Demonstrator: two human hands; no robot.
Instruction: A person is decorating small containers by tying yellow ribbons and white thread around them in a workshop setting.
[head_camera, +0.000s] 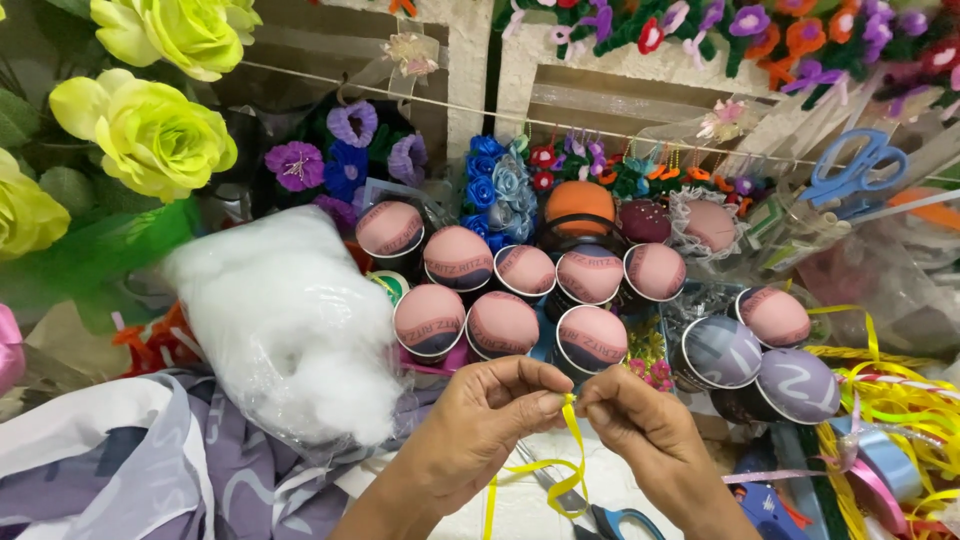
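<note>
My left hand (480, 420) and my right hand (645, 425) meet fingertip to fingertip at the lower middle of the view, both pinching a thin yellow ribbon (572, 455). The ribbon curls down from the fingers into a loop and a tail. Beneath the hands lies a pair of scissors (600, 515) with blue-black handles on a white surface. Just beyond the fingers stand several round fabric-covered cushions in small cups (500, 322), pink-topped with dark bands.
A clear bag of white stuffing (290, 320) lies at left on grey patterned cloth (150, 460). Yellow artificial roses (150, 135) fill the upper left. Loose yellow and pink ribbons (880, 420) pile at right. Blue scissors (855, 168) hang upper right among small craft flowers.
</note>
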